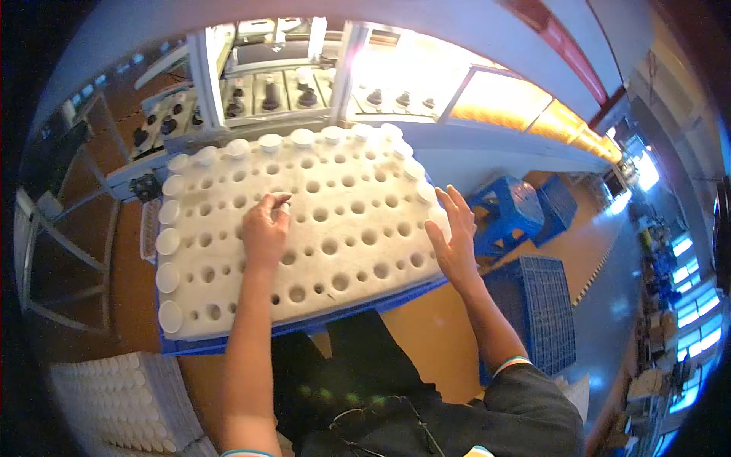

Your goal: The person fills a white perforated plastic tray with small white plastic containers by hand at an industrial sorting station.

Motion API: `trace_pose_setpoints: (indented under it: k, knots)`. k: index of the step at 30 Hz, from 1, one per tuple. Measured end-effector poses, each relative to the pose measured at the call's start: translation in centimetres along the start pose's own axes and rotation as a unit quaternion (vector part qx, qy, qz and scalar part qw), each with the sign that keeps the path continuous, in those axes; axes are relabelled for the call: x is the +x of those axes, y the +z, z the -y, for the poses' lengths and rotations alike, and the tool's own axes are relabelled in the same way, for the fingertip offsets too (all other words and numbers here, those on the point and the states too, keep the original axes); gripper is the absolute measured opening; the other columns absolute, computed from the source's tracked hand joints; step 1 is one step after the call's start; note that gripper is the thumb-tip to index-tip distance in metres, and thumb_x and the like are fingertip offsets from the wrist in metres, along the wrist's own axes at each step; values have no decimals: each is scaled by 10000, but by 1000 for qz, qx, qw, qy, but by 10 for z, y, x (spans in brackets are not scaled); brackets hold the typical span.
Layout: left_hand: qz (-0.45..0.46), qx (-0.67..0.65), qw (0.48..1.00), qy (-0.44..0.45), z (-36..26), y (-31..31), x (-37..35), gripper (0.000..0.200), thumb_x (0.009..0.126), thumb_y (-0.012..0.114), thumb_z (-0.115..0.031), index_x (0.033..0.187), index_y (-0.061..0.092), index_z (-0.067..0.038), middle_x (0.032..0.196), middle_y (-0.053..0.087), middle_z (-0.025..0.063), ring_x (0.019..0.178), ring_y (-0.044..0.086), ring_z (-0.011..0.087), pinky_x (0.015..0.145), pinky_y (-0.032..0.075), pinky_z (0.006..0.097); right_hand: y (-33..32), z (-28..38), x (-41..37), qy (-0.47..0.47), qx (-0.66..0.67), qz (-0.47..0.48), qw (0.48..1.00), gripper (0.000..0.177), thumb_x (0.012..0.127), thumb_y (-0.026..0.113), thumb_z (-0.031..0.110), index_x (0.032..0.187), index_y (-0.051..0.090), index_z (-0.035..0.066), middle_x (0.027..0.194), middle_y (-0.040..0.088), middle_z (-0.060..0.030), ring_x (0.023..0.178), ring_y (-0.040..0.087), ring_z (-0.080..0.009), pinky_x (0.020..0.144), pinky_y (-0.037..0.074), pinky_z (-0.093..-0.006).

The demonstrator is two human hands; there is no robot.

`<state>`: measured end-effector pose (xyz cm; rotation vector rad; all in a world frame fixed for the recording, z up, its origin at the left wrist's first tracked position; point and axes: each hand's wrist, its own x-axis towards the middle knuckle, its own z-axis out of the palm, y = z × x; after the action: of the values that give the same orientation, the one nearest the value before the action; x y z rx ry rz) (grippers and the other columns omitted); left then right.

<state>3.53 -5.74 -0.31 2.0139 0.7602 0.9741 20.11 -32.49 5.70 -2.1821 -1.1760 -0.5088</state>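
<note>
A white foam board point(304, 251) with rows of round holes lies in front of me. White cups point(302, 138) stand in the holes along its far edge, left side and upper right side. Over the left-middle part of the board is my left hand point(266, 228), its fingers curled in and the tips close together. What those fingertips hold, if anything, cannot be made out. My right hand point(457, 240) is at the board's right edge, thumb and fingers apart, close to a white cup point(426, 192) of the right row. Whitish material shows between thumb and fingers, too blurred to name.
Behind the board is a lit machine with dark round fixtures point(307, 97). A blue stool point(506, 213) and blue crates point(541, 305) stand to the right. Stacked boards with white cups point(122, 404) sit at lower left. A metal frame point(65, 259) is at left.
</note>
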Motion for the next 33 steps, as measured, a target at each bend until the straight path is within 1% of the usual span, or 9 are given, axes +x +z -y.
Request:
trace_pose_setpoints:
  k: [4,9,13,16,26,28,29,31,33]
  knots:
    - [-143,-63,987,25,12,5,3,251,864,548,-72,1104,606,-23,1078,649,128,1003,619,227,886,471,342,37,62,39,145,479,93,861,478,958,470,325,1357,439,64,1386,419,-156,1289,378,-259,1044,314,-368]
    - [-152,-287,944,-50,8,-5,4,360,954,479,-129,1281,455,19,1272,524,168,1152,528,228,984,403,332,160,87,81,370,796,142,457,493,1004,359,345,1412,327,72,1413,380,-141,1314,358,-242,1064,334,-383]
    - [-150,-324,932,-65,-1,-14,5,472,978,438,-174,1395,309,7,1419,349,208,1297,383,274,1021,375,369,189,96,79,301,825,110,466,521,1005,345,366,1424,288,61,1433,338,-163,1353,299,-259,1111,289,-402]
    - [-106,-284,952,-43,-2,-10,4,601,919,525,-145,1435,245,-20,1451,299,197,1327,339,288,1048,339,394,177,90,77,280,869,162,374,579,992,356,429,1448,238,94,1490,223,-165,1386,229,-266,1119,277,-415]
    - [-72,-77,994,-23,-8,1,3,826,794,648,-124,1467,171,-75,1444,310,198,1322,351,312,1037,333,425,167,110,76,259,821,160,482,529,994,367,409,1441,297,134,1458,289,-152,1347,301,-267,1089,307,-396]
    - [-94,41,995,10,-15,3,1,697,780,658,-116,1396,336,-57,1353,427,190,1268,411,313,1038,342,409,154,123,75,263,710,190,625,468,968,449,321,1383,408,108,1377,412,-169,1282,395,-288,1062,326,-387]
    - [-93,42,995,7,-11,3,2,697,780,658,-116,1396,336,-57,1353,427,190,1268,411,313,1038,342,409,160,125,72,265,710,191,624,468,968,449,321,1383,408,108,1377,412,-169,1282,395,-288,1062,326,-387]
    - [51,155,987,-14,3,4,5,536,763,671,-146,1259,498,-37,1229,547,177,1184,483,311,999,374,404,175,129,65,50,422,91,901,446,906,526,228,1323,477,75,1297,493,-190,1220,462,-317,1037,341,-386]
    - [-13,173,984,28,-2,5,3,389,763,673,-167,1118,593,-31,1131,607,158,1100,535,313,965,391,407,176,136,63,37,427,72,900,472,854,573,189,1297,492,49,1265,519,-200,1211,469,-328,1032,342,-387]
